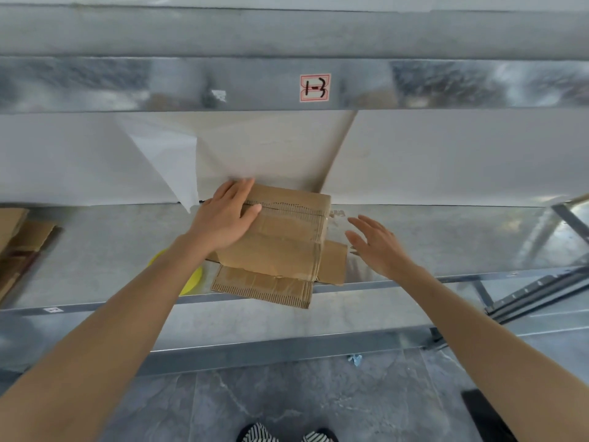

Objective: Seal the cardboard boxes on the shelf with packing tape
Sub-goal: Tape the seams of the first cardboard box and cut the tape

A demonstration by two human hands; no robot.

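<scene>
From my feed, the metal shelf runs across the whole view, its front edge slanting slightly upward towards the right. Above it, the beam of the next level hangs low and carries a label marked 1-3, so the working gap is a wide, shallow slot. A white sheet closes off the back, with one part of it peeled forward just behind the box. A broad stretch of bare metal runs to the right of the box. On the left, flattened cardboard lies at the far end, and a yellow disc sits near the front edge, half hidden under my left forearm; I cannot tell what it is. Grey floor shows below the shelf.

The cardboard box sits mid-shelf with its back close to the white sheet. Its front flap lies open and sticks out over the shelf's front edge, and a side flap lies folded out to the right, flat on the metal.

The left hand rests flat on the box's top at its left end, fingers laid straight towards the back edge and thumb lying beside the ragged centre seam; it grasps nothing. The right hand is released, fingers spread, hovering just beside the box's right end above the side flap, apart from the cardboard as far as I can see
</scene>
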